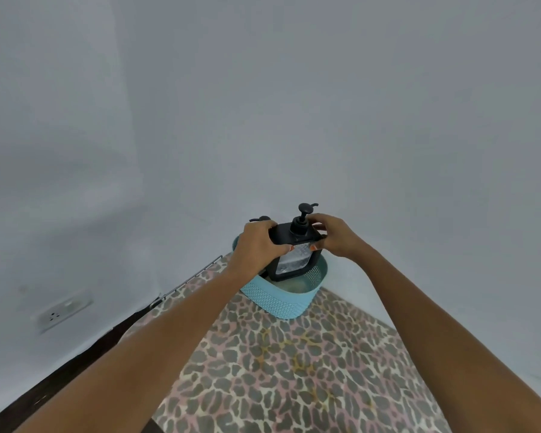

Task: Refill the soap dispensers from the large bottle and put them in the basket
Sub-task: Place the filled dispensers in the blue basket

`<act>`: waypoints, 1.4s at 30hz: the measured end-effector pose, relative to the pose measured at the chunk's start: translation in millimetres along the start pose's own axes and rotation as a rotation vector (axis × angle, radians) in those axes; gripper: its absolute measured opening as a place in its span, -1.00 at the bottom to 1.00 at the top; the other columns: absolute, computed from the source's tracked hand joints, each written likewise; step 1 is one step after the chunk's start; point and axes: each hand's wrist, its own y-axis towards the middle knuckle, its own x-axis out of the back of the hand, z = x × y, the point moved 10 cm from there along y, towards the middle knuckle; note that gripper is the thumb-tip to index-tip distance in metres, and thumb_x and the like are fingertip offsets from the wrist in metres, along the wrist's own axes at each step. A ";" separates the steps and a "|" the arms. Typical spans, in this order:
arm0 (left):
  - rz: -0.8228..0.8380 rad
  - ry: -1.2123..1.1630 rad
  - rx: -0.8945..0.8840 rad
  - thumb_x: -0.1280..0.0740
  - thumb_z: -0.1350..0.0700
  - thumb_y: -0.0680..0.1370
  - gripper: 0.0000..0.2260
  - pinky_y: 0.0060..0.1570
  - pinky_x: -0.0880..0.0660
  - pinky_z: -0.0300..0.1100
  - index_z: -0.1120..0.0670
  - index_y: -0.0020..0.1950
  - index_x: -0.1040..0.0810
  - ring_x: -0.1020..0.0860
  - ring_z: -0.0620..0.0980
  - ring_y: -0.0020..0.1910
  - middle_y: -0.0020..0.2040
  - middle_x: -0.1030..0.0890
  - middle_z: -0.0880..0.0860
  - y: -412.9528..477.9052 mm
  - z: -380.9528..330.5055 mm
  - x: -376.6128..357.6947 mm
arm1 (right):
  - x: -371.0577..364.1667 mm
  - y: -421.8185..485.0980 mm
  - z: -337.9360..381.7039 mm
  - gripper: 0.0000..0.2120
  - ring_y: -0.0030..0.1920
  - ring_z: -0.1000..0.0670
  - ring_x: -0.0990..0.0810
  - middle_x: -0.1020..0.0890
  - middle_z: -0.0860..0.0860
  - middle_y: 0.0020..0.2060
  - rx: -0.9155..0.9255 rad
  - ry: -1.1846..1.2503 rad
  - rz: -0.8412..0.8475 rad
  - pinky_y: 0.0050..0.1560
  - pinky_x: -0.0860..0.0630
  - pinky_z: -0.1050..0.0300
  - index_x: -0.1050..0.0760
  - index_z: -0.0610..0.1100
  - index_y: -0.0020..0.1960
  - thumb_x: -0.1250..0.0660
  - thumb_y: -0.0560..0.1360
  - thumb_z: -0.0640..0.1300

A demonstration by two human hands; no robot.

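A square black soap dispenser (294, 260) with a clear front panel and a black pump head stands upright, its base inside the light blue perforated basket (274, 300). My left hand (256, 245) grips its top left corner. My right hand (334, 237) grips its top right corner. Behind my left hand, the pump top of a second dispenser (260, 219) pokes up; its body is hidden. The large bottle is not in view.
The basket sits at the far corner of a table covered in a leopard-print cloth (294, 370), close against grey walls. A thin metal rail (185, 284) runs along the table's left edge. A wall socket (61, 309) is at the lower left.
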 end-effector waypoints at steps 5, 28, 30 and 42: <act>0.001 0.002 0.045 -0.48 0.12 0.34 -0.72 -0.35 -0.28 -0.39 0.20 -0.03 -0.56 -0.48 -0.04 -0.20 -0.13 -0.58 0.09 -2.8 25.5 -15.5 | -31.3 14.5 -9.5 -0.39 0.27 -0.17 -0.40 -0.43 -0.18 0.27 0.019 -0.107 0.086 0.27 -0.39 -0.03 -0.33 -0.24 0.32 -0.35 0.31 -0.50; -0.092 0.258 0.111 -0.45 0.01 0.39 -0.58 0.02 -0.35 -0.22 0.24 0.09 -0.44 -0.40 0.08 0.07 0.15 -0.41 0.18 -15.0 59.5 -37.7 | -76.4 28.6 -29.5 -0.48 0.23 -0.13 -0.43 -0.45 -0.05 0.28 0.052 -0.286 0.001 0.14 -0.39 -0.04 -0.31 -0.08 0.34 -0.22 0.42 -0.40; -0.067 0.275 0.116 -0.42 0.00 0.42 -0.62 0.04 -0.35 -0.22 0.25 0.06 -0.49 -0.39 0.08 0.09 0.16 -0.40 0.18 -14.7 60.5 -39.6 | -76.3 26.1 -27.2 -0.47 0.24 -0.13 -0.43 -0.45 -0.06 0.29 0.080 -0.251 -0.038 0.15 -0.40 -0.02 -0.33 -0.08 0.33 -0.21 0.41 -0.42; -0.005 0.220 0.167 -0.42 0.07 0.43 -0.70 0.00 -0.42 -0.15 0.28 -0.03 -0.51 -0.46 0.12 0.03 0.12 -0.41 0.19 -18.6 56.4 -39.9 | -67.2 -1.0 -36.6 -0.41 0.31 -0.13 -0.37 -0.35 -0.15 0.36 -0.061 -0.174 -0.113 0.26 -0.33 0.05 -0.05 -0.12 0.48 -0.13 0.51 -0.37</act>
